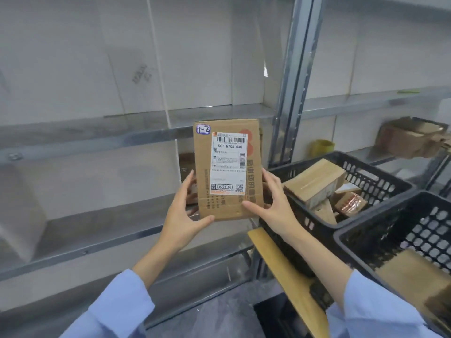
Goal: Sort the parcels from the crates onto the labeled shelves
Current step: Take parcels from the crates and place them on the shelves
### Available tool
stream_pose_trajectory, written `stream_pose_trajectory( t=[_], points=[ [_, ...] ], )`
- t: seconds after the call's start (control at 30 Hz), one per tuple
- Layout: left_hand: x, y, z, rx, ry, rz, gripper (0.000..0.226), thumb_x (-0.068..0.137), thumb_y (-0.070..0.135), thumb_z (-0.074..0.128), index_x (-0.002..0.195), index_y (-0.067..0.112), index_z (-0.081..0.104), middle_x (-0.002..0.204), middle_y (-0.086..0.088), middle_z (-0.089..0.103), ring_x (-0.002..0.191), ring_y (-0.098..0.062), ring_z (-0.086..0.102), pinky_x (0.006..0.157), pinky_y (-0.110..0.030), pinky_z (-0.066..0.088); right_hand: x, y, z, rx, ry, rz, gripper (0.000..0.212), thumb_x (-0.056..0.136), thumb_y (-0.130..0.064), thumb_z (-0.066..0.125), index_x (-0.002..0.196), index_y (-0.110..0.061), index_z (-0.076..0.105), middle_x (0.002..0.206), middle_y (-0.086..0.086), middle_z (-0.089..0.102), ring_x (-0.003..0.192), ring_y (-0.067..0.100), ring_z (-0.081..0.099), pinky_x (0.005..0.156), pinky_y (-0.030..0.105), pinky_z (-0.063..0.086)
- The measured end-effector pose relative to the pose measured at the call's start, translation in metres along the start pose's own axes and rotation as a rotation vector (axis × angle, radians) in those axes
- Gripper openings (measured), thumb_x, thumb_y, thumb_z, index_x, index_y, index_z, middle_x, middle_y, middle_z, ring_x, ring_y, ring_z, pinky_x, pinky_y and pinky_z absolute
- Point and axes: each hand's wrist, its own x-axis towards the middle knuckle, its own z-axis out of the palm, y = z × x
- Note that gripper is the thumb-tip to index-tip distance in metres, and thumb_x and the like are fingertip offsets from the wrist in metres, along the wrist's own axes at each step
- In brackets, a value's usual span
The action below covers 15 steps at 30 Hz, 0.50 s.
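Sleeves [109,306] low; L hand [183,220] & R hand [277,208] fingers [269,178] spread, gripping upright parcel [228,169].

Grey metal shelves [214,113] carry a yellow object [322,147] and crumpled cardboard boxes [412,139]

We're on one head-worn wide-angle view, looking forward and a little down. Metal shelving [97,140] fills left and centre, close ahead; black crates [366,172] sit low right, even nearer. The parcel [227,172] lands dead centre, near the lens.
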Motion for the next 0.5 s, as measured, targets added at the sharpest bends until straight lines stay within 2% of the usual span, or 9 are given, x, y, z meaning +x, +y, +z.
stream_pose_trajectory(
  t=[0.07, 0.13, 0.2, 0.27, 0.33, 0.4, 0.5],
  points=[
    [-0.012, -0.004, -0.026, 0.004, 0.048, -0.011, 0.104, 0.072, 0.003, 0.083, 0.151, 0.038, 0.026, 0.146, 0.022, 0.039, 0.131, -0.007, 0.045, 0.099, -0.031, 0.051, 0.004, -0.012, 0.026, 0.016, -0.04, -0.015, 0.09, 0.075, -0.04, 0.078, 0.15, -0.033, 0.029, 0.151, -0.008, 0.03, 0.136, 0.005, 0.037, 0.115, 0.047, 0.035],
    [-0.026, -0.006, -0.054, 0.005, 0.099, -0.031, 0.101, 0.072, -0.001, 0.082, 0.15, 0.033, 0.028, 0.141, 0.026, 0.041, 0.125, 0.001, 0.048, 0.097, -0.025, 0.051, 0.006, -0.022, 0.056, 0.038, -0.088, -0.016, 0.087, 0.077, -0.031, 0.081, 0.145, -0.039, 0.027, 0.151, -0.012, 0.03, 0.137, 0.007, 0.037, 0.115, 0.049, 0.035],
    [-0.043, -0.008, -0.084, 0.007, 0.155, -0.039, 0.099, 0.072, -0.004, 0.081, 0.146, 0.036, 0.03, 0.141, 0.022, 0.042, 0.123, 0.003, 0.049, 0.098, -0.024, 0.05, 0.004, -0.035, 0.089, 0.077, -0.152, -0.013, 0.087, 0.079, -0.026, 0.082, 0.142, -0.044, 0.024, 0.147, -0.025, 0.033, 0.137, 0.002, 0.035, 0.115, 0.048, 0.036],
    [-0.062, -0.01, -0.116, 0.013, 0.202, -0.052, 0.098, 0.072, -0.005, 0.081, 0.144, 0.039, 0.03, 0.143, 0.013, 0.044, 0.124, 0.0, 0.05, 0.1, -0.025, 0.049, 0.0, -0.05, 0.122, 0.112, -0.21, -0.037, 0.088, 0.079, -0.023, 0.082, 0.142, -0.042, 0.023, 0.14, -0.035, 0.034, 0.134, -0.008, 0.036, 0.116, 0.04, 0.035],
    [-0.083, -0.009, -0.148, 0.027, 0.244, -0.068, 0.098, 0.072, -0.005, 0.08, 0.144, 0.038, 0.03, 0.142, 0.012, 0.045, 0.125, 0.002, 0.049, 0.1, -0.026, 0.049, -0.006, -0.067, 0.154, 0.155, -0.255, -0.056, 0.089, 0.08, -0.019, 0.081, 0.144, -0.039, 0.022, 0.143, -0.029, 0.037, 0.134, -0.01, 0.036, 0.117, 0.033, 0.033],
    [-0.105, -0.008, -0.181, 0.06, 0.286, -0.071, 0.098, 0.073, -0.003, 0.08, 0.144, 0.041, 0.029, 0.144, 0.019, 0.041, 0.126, 0.004, 0.046, 0.1, -0.025, 0.049, -0.015, -0.086, 0.186, 0.193, -0.294, -0.069, 0.09, 0.08, -0.017, 0.081, 0.146, -0.037, 0.022, 0.15, -0.017, 0.037, 0.137, -0.004, 0.036, 0.118, 0.034, 0.032],
    [-0.138, -0.005, -0.229, 0.101, 0.349, -0.081, 0.099, 0.072, 0.002, 0.081, 0.142, 0.048, 0.029, 0.146, 0.019, 0.039, 0.127, 0.003, 0.044, 0.1, -0.026, 0.049, -0.027, -0.115, 0.232, 0.23, -0.361, -0.097, 0.091, 0.081, -0.019, 0.08, 0.148, -0.035, 0.021, 0.153, -0.014, 0.035, 0.14, -0.001, 0.034, 0.119, 0.036, 0.03]
  ],
)
